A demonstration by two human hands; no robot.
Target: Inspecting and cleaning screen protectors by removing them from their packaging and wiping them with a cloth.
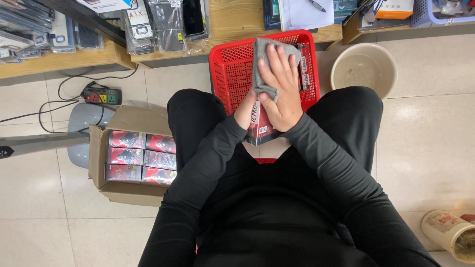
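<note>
- Pale tiled floor (435, 148) under us, low wooden shelves (64, 59) of packaged phone cases along the top, a beige plastic basin (363, 69) off to the right.
- Our left hand (246, 110) is closed around a red-and-black glossy product box (260, 129), held over our lap at the near edge of the red plastic mesh basket (232, 64).
- Our right hand (279, 89) lies nearly flat, fingers spread, pressing a grey cloth (262, 59) onto that box.
- Wiping looks mid-way on this one; at least one similar box sits in the basket.
- An open cardboard carton (126, 190) on our left is packed with matching boxes, so we reckon plenty are left.
</note>
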